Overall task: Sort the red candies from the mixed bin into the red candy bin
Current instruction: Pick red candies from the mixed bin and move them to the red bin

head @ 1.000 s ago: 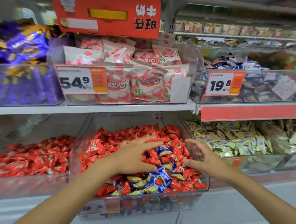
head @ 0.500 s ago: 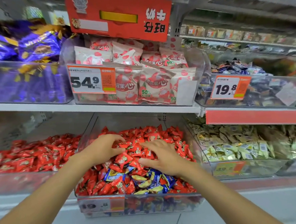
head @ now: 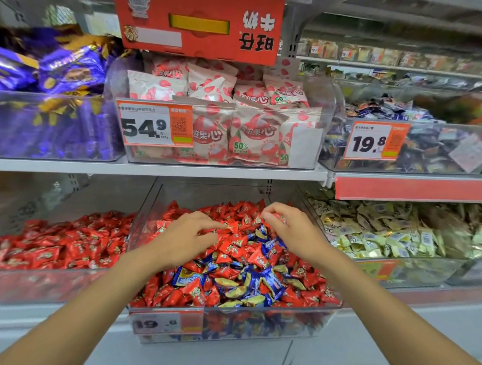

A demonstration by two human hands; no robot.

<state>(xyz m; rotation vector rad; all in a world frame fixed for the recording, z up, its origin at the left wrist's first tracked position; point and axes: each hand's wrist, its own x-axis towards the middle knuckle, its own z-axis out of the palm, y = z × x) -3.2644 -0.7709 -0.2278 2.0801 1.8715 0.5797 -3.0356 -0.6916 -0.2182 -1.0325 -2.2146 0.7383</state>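
A clear mixed bin (head: 237,322) on the lower shelf holds red candies (head: 238,244) mingled with blue-and-gold candies (head: 251,283). To its left stands the red candy bin (head: 42,282), filled with red wrapped candies. My left hand (head: 187,239) lies on the mixed pile with its fingers curled around red candies. Over the back right of the pile, my right hand (head: 290,227) has its fingers curled and pinches red candies at the fingertips.
A bin of pale yellow candies (head: 378,238) sits to the right. The upper shelf (head: 177,172) overhangs the bins, carrying purple bags (head: 30,82), pink-and-white bags (head: 230,121) and price tags. A red sign (head: 202,24) hangs above.
Both hands have moved apart and toward the back of the mixed pile. Their fingers have curled onto red candies. The camera has tilted slightly.
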